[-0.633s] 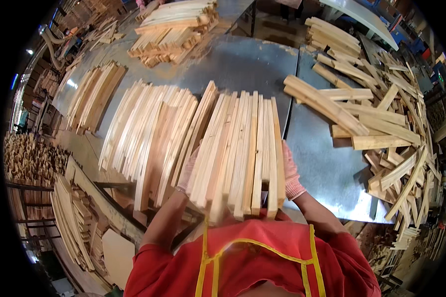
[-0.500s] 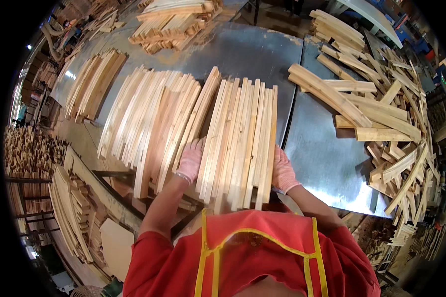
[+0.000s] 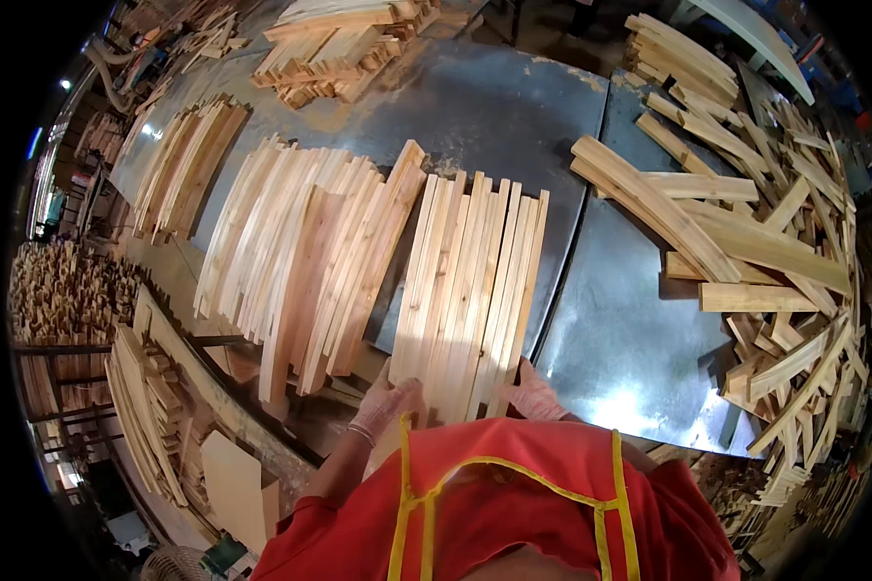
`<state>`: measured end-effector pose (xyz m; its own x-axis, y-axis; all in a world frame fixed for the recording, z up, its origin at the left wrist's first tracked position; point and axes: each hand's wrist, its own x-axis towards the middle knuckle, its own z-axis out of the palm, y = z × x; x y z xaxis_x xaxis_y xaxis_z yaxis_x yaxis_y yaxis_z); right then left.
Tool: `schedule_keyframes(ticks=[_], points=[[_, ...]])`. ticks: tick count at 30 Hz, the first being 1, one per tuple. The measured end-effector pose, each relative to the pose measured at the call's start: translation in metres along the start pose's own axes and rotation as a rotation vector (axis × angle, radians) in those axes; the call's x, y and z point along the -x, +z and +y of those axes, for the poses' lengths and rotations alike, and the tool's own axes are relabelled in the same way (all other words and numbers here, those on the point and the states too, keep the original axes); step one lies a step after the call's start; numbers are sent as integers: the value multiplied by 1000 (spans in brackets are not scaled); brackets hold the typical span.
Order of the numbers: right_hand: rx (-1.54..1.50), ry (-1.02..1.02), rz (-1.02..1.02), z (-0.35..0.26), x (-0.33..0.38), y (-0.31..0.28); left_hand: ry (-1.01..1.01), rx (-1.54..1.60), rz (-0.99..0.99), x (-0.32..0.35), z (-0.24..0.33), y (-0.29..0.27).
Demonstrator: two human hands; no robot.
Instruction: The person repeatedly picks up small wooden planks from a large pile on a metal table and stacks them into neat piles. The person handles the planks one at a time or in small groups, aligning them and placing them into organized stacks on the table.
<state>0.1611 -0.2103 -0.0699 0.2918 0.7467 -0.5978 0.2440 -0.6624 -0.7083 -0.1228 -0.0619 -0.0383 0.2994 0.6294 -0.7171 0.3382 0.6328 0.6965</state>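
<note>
Two gloved hands, left hand [image 3: 386, 407], right hand [image 3: 533, 395], gripping wooden slat bundle [image 3: 470, 290] on metal table [image 3: 630, 339]

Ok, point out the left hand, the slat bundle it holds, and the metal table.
left hand [image 3: 386, 405], head view, back of glove
slat bundle [image 3: 467, 290], head view, middle of slats
metal table [image 3: 630, 339], head view, bare sheet

Red shirt, yellow-trimmed red apron, pale knit gloves on both hands [image 3: 455, 397].
</note>
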Motion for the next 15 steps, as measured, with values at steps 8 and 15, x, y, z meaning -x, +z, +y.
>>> schedule_keyframes(ticks=[8, 15], points=[[-562, -194, 66, -98, -86, -124, 136, -174, -70, -99, 126, 39], [-972, -241, 293, -193, -232, -209, 272, -248, -46, -213, 328, 82]])
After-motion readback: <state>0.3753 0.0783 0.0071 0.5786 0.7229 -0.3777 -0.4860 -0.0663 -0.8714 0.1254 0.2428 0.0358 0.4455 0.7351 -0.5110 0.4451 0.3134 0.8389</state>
